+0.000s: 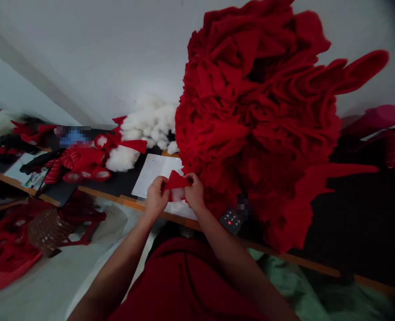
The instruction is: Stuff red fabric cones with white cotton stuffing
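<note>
Between my two hands is a small red fabric piece (177, 180), pointed at the top, with a whitish patch showing along its lower side. My left hand (157, 196) pinches its left end and my right hand (194, 192) pinches its right end. Both hands are above a white sheet (150, 173) at the table's front edge. Right beside my right hand rises a large heap of red fabric pieces (257, 116). Whether stuffing is inside the held piece cannot be made out.
White fluffy stuffing (152, 120) lies behind the sheet. Red stuffed pieces (83, 162) are on the dark table to the left. A black keypad device (231, 221) sits by the heap's base. A brown slatted chair (48, 227) stands lower left.
</note>
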Demonstrator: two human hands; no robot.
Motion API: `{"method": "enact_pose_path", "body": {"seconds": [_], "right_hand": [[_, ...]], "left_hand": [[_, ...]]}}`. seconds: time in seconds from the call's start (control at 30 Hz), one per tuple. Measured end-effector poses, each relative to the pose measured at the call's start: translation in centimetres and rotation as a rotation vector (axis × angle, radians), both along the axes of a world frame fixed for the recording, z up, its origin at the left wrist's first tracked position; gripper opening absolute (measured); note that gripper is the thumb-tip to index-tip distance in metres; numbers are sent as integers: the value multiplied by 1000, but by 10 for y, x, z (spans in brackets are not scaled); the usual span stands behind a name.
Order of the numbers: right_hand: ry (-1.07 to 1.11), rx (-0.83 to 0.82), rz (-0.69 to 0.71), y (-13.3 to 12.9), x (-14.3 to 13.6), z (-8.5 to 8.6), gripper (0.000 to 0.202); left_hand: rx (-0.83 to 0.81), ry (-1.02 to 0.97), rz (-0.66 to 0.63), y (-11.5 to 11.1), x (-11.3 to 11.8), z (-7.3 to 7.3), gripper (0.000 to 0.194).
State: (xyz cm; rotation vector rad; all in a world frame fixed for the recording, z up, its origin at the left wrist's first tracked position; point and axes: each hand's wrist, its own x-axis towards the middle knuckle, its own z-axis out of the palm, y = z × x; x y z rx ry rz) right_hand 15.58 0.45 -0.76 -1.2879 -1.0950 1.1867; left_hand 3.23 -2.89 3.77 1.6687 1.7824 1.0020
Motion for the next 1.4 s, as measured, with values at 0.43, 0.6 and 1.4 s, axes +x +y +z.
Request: {"method": "enact_pose_path", "body": {"seconds": [0.43, 0.6, 1.4], "right_hand": [[145, -7, 187, -9, -6, 6, 33], [188, -150, 93, -14, -15, -5, 28], [123, -50, 35, 0, -11, -13, 19]], "left_hand": [[-71, -52, 80, 1, -5, -7, 30], [-59, -125, 126, 1, 2, -12, 26], [-326, -469, 55, -3, -5, -7, 36]]}}
